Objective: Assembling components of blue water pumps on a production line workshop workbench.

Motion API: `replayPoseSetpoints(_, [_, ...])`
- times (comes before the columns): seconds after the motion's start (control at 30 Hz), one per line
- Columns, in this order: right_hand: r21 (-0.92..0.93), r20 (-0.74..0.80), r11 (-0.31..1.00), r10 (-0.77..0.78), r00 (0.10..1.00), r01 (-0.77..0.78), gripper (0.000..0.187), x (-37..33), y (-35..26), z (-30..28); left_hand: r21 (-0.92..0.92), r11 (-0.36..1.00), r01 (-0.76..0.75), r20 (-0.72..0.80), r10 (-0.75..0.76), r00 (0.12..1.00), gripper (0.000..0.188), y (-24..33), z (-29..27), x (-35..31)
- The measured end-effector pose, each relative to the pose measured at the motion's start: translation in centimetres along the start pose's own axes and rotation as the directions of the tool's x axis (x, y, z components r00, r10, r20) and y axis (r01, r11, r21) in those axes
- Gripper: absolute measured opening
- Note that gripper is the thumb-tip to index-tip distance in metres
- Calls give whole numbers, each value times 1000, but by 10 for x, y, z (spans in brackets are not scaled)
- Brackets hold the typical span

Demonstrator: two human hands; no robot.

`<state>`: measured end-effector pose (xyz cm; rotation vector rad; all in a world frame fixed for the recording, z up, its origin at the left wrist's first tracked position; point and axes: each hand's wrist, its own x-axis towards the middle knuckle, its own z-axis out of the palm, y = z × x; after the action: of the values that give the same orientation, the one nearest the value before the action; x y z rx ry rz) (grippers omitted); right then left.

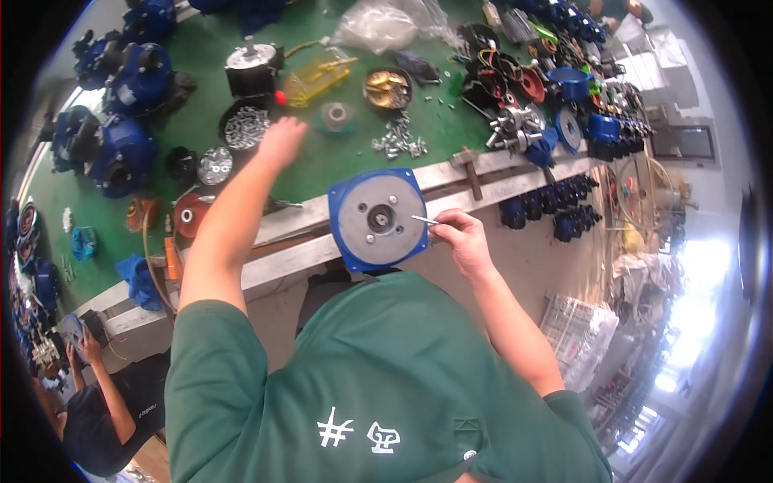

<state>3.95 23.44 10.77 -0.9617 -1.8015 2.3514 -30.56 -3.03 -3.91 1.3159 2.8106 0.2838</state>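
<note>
A blue square motor cover w/ a grey round plate [378, 219] is seen at the near edge of the green-topped workbench [322, 157], a thin metal pin [424, 219] pinched against it by the closed fingers of the right hand [457, 236]. The left hand [281, 138] is stretched toward the bench's middle, blurred, grip can't be told, near a dark tray of screws [245, 125]. Blue motor housings [121, 153] are crowded along the left edge, loose screws [398, 143] and parts toward the far right corner; a bare concrete floor [555, 266] is lit brightly at right.

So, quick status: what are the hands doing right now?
Right hand pinches a thin screw at the blue motor cover. Left hand reaches above the screw tray. Nothing between.
</note>
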Motion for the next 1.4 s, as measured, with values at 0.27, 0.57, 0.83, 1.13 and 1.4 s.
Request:
replayPoseSetpoints(0.27, [-431, 106, 889, -120, 987, 154, 13, -5, 24, 5, 181, 983, -22, 177, -11, 984, 18, -5, 19, 17])
replayPoseSetpoints(0.57, [-724, 254, 592, -251, 934, 355, 13, 7, 22, 30, -581, 796, 167, -265, -380, 886, 18, 40, -46, -27])
replayPoseSetpoints(0.83, [-835, 351, 328, -302, 887, 442, 13, 10, 32, 33, -960, 222, 171, 68, -406, 911, 17, 158, -82, -100])
replayPoseSetpoints(1.13, [-780, 384, 351, -386, 839, 518, 19, 13, 46, 34, -842, 522, 136, -65, -350, 934, 16, 188, -80, -103])
replayPoseSetpoints(1.4, [-786, 379, 288, -475, 794, 548, 25, 17, 54, 22, -715, 698, 36, -135, -188, 973, 11, 197, -70, -96])
